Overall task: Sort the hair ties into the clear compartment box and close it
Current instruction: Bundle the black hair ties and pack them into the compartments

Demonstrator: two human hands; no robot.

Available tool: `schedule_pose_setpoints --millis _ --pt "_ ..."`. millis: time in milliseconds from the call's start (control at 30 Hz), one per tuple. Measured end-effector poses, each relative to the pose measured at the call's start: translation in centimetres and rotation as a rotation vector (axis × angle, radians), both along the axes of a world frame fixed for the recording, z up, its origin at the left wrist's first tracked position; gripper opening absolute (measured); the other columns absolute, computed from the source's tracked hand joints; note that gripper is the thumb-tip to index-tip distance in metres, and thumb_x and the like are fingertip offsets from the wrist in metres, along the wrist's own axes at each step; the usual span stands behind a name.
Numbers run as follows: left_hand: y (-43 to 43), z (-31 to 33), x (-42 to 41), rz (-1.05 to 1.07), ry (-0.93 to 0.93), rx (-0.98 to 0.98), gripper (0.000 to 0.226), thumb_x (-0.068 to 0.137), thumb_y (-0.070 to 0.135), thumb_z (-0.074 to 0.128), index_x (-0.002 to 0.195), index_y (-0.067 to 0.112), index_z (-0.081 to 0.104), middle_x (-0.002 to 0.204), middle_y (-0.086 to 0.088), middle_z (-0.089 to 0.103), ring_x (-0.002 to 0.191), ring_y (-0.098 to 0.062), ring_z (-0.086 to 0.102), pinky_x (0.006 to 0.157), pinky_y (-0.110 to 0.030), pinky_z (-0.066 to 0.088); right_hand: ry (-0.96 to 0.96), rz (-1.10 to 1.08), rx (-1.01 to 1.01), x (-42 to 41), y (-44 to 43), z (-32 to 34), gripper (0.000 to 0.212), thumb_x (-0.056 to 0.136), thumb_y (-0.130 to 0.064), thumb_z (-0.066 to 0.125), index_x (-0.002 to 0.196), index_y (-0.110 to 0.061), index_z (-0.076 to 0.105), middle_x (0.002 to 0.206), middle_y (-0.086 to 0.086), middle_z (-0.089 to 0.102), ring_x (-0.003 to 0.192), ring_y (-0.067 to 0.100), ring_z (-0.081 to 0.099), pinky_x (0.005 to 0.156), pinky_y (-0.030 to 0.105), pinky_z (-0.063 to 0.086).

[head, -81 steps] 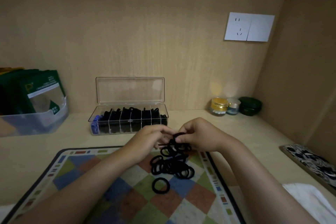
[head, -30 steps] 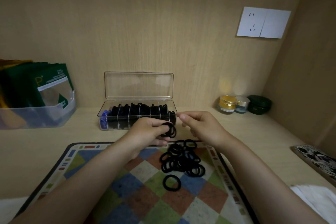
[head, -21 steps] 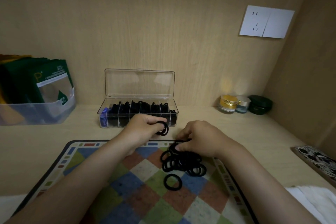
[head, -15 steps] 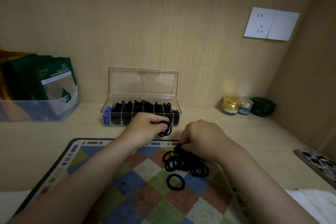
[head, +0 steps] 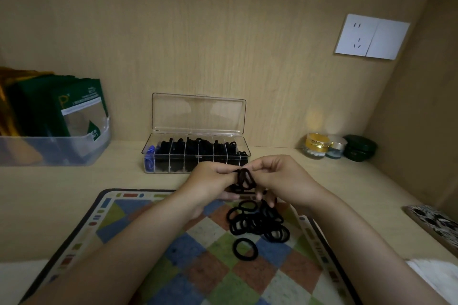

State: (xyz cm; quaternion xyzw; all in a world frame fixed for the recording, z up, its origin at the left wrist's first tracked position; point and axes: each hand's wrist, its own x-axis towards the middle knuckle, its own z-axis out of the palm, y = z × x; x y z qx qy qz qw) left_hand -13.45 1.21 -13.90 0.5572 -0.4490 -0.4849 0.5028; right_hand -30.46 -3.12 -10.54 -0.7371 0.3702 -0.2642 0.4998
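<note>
Both hands are raised above the far edge of the mat [head: 153,262], in front of the box [head: 198,157]. The left hand [head: 210,181] and the right hand [head: 280,178] meet at the fingertips. Together they pinch a small bundle of hair ties [head: 244,177], black, held clear of the mat. The fingers of both hands are curled narrowly around this bundle.

A pile of hair ties [head: 257,221], also black, lies on the mat directly below the hands. A single hair tie [head: 245,247] lies flat just beside the near edge of the pile.

The box stands on the desk [head: 62,193] against the back wall. Its lid [head: 198,114] is open and upright. The compartments hold black ties; the leftmost holds blue items [head: 150,161].

A bin [head: 57,148] with green packets [head: 74,109] stands at the far left. Three jars [head: 337,147] stand at the far right. A wall socket [head: 371,36] is mounted above them.
</note>
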Motion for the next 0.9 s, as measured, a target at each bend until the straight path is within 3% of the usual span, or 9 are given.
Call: schedule_pose_setpoints --millis 67,167,300,467,533,600,667,800,900 --pt "0.0 0.2 -0.1 -0.071 0.090 0.019 0.025 0.091 0.013 0.070 0.115 0.010 0.073 0.105 -0.009 0.077 0.093 -0.022 0.075 0.081 -0.030 0.061 0.066 -0.067 -0.064 0.3 0.0 -0.2 0.010 0.095 -0.009 0.062 0.097 -0.007 0.072 0.055 0.003 0.065 0.035 0.007 0.052 0.035 0.018 0.040" --pt "-0.2 0.3 0.2 -0.115 0.217 0.031 0.025 0.098 0.016 0.058 0.117 0.006 0.070 0.112 -0.013 0.074 0.104 -0.024 0.072 0.092 -0.036 0.058 0.107 -0.160 -0.142 0.6 -0.4 -0.7 0.006 0.092 -0.011 0.065 0.090 -0.012 0.070 0.062 0.007 0.070 0.045 0.014 0.060 0.040 0.027 0.049" --pt "-0.1 0.0 0.3 -0.130 -0.041 -0.035 0.035 0.088 0.020 0.073 0.122 0.016 0.069 0.116 -0.001 0.074 0.106 -0.012 0.070 0.093 -0.030 0.057 0.162 -0.186 -0.256 0.7 -0.7 -1.2 0.005 0.088 -0.013 0.068 0.087 -0.016 0.071 0.062 0.004 0.070 0.048 0.015 0.061 0.043 0.030 0.051" --pt "0.0 0.0 0.4 0.009 -0.142 -0.078 0.023 0.090 0.011 0.069 0.103 0.029 0.074 0.102 0.005 0.077 0.093 -0.007 0.073 0.081 -0.020 0.057 0.132 -0.116 -0.238 0.5 -1.0 -1.3 0.009 0.090 -0.024 0.072 0.098 -0.021 0.071 0.077 0.005 0.074 0.053 0.015 0.065 0.042 0.029 0.048" --pt "0.0 0.1 0.8 0.050 -0.226 -0.095 0.023 0.090 0.015 0.070 0.101 0.034 0.075 0.102 0.009 0.077 0.095 -0.005 0.071 0.086 -0.020 0.055 0.111 -0.137 -0.252 0.3 -1.3 -1.3 0.017 0.088 -0.027 0.074 0.103 -0.026 0.066 0.082 0.003 0.074 0.055 0.016 0.066 0.045 0.029 0.049" --pt "0.0 0.3 1.2 0.085 -0.257 -0.092 0.023 0.090 0.016 0.070 0.103 0.034 0.075 0.104 0.010 0.075 0.098 -0.005 0.069 0.091 -0.023 0.053 0.127 -0.108 -0.324 0.0 -1.4 -1.2 0.015 0.088 -0.023 0.073 0.099 -0.027 0.064 0.085 0.001 0.073 0.059 0.009 0.063 0.055 0.030 0.053" --pt "-0.1 0.4 1.4 0.108 -0.313 -0.091 0.026 0.090 0.017 0.068 0.109 0.033 0.074 0.111 0.013 0.071 0.104 -0.004 0.064 0.093 -0.023 0.049 0.215 0.072 -0.384 -0.4 -1.2 -1.0 0.019 0.088 -0.011 0.071 0.098 -0.028 0.070 0.091 -0.001 0.071 0.066 -0.001 0.060 0.065 0.022 0.050" --pt "-0.5 0.4 1.8 0.144 -0.365 -0.108 0.032 0.090 0.016 0.068 0.118 0.031 0.071 0.117 0.013 0.066 0.107 -0.001 0.059 0.087 -0.016 0.044 0.464 0.395 -0.411 -0.3 -0.1 -0.6 0.042 0.087 -0.002 0.068 0.113 -0.035 0.074 0.112 -0.013 0.061 0.103 -0.004 0.057 0.089 0.008 0.042" --pt "-0.8 0.1 2.0 0.168 -0.345 -0.098 0.030 0.089 0.015 0.069 0.113 0.032 0.073 0.113 0.007 0.072 0.102 -0.005 0.066 0.092 -0.025 0.053 0.507 0.415 -0.433 0.1 -0.3 -1.0 0.034 0.087 -0.007 0.071 0.107 -0.033 0.078 0.109 -0.015 0.060 0.104 0.000 0.057 0.098 0.018 0.045"
